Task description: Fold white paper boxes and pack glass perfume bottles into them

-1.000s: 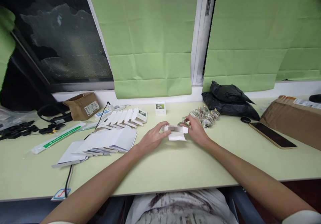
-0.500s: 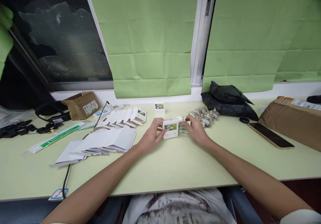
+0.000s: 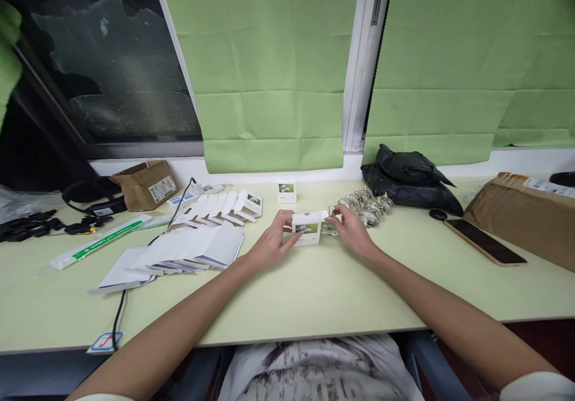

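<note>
My left hand (image 3: 272, 244) grips a small white carton (image 3: 307, 229) with a green picture on its front, held upright on the pale green table (image 3: 314, 293). The carton's right end is open, with a flap sticking out. My right hand (image 3: 353, 232) pinches a small clear glass bottle (image 3: 329, 226) at that open end, its body partly inside or right against the opening. More glass bottles (image 3: 368, 204) lie in a cluster just behind my right hand.
Flat white carton blanks (image 3: 188, 250) are fanned out at left, with a row of folded cartons (image 3: 224, 206) behind them. One closed carton (image 3: 287, 191) stands by the wall. A phone (image 3: 484, 241), black bag (image 3: 411, 179) and brown boxes (image 3: 525, 215) sit right.
The carton was lying open-side up a second ago; it has been turned upright with the picture facing me. My right hand has brought the bottle against the carton's open end.
</note>
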`<state>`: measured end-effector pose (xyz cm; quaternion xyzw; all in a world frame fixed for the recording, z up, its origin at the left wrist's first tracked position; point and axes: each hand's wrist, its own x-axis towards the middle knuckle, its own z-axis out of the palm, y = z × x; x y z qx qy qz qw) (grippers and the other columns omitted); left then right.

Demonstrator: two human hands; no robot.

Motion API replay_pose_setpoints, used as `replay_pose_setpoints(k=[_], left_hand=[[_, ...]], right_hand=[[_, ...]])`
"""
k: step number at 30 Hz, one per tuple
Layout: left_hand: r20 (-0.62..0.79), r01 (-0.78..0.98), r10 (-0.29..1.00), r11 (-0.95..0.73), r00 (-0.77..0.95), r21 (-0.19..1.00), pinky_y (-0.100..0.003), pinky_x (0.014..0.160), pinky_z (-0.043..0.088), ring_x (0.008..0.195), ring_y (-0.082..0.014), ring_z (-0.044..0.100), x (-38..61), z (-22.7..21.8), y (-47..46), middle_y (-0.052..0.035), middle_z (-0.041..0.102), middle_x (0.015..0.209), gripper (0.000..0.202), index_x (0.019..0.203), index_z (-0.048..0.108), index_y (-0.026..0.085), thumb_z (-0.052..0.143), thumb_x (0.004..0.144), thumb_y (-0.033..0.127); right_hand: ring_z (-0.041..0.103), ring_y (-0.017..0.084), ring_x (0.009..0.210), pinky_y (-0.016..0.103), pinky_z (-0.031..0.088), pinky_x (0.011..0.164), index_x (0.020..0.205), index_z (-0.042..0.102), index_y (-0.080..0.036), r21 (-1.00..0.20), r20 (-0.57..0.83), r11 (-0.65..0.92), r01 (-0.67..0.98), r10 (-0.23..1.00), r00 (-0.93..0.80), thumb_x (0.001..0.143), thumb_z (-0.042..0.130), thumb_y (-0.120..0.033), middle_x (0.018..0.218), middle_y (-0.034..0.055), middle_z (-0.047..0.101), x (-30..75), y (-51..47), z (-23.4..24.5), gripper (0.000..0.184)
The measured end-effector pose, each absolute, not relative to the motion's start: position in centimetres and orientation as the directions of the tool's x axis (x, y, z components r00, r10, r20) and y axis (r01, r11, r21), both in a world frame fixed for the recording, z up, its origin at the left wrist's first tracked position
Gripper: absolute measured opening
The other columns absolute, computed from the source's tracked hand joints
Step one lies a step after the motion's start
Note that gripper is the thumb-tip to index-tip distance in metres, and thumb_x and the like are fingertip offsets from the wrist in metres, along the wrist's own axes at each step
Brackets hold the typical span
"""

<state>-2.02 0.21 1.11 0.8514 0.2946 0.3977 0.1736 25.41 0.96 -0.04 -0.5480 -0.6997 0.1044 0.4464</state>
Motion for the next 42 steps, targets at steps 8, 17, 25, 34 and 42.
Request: replay_pose_setpoints(k=[8,17,25,34,42], left_hand=[[0.612,0.407,0.524,-0.850,0.592,0.334,-0.043,0.096,0.060,0.115,-0.0216,0.063,-2.17,0.95,0.56,-0.0121,0.049,0.140,0.023,0.130,0.044,0.027,0.051,0.107,0.028],[0.599,0.412,0.651,-0.759,0.465,0.505,-0.042,0.098,0.059,0.110,-0.0211,0.066,-1.97,0.97,0.34,-0.0095,0.054,0.135,0.033,0.139,0.044,0.030,0.051,0.107,0.036],[0.544,0.411,0.728,-0.685,0.417,0.602,-0.044,0.100,0.059,0.118,-0.0227,0.063,-1.98,0.42,0.70,-0.0116,0.053,0.136,0.042,0.144,0.037,0.028,0.051,0.107,0.041],[0.622,0.370,0.619,-0.785,0.480,0.497,-0.050,0.112,0.053,0.132,-0.0241,0.055,-1.86,0.85,0.66,-0.0120,0.048,0.140,0.025,0.133,0.044,0.028,0.047,0.109,0.034],[0.523,0.414,0.740,-0.671,0.422,0.616,-0.045,0.099,0.059,0.113,-0.0236,0.068,-2.06,0.15,0.83,-0.0126,0.056,0.139,0.039,0.140,0.038,0.026,0.051,0.107,0.042]], right_hand=[[0.056,0.023,0.085,0.034,0.040,0.075,0.108,0.064,-0.023,-0.617,0.524,0.411,0.671,0.851,-0.039,0.093,0.054,-0.028,0.104,0.0058,0.071,25.47,1.05,-0.10,0.019],[0.057,0.024,0.085,0.035,0.041,0.073,0.108,0.065,-0.023,-0.611,0.517,0.390,0.689,0.855,-0.025,0.100,0.054,-0.046,0.103,0.0073,0.071,25.41,0.88,0.18,0.027],[0.057,0.025,0.095,0.036,0.041,0.081,0.106,0.062,-0.023,-0.601,0.528,0.419,0.681,0.847,-0.056,0.102,0.053,-0.041,0.109,0.0062,0.070,25.27,0.62,0.24,0.020],[0.056,0.027,0.101,0.037,0.042,0.086,0.110,0.063,-0.024,-0.591,0.540,0.425,0.685,0.840,-0.055,0.102,0.053,-0.042,0.111,0.0067,0.070,25.31,0.72,0.10,0.022],[0.057,0.028,0.104,0.038,0.044,0.087,0.109,0.063,-0.024,-0.576,0.558,0.436,0.691,0.828,-0.057,0.102,0.053,-0.042,0.108,0.0072,0.070,25.30,0.93,-0.13,0.021]])
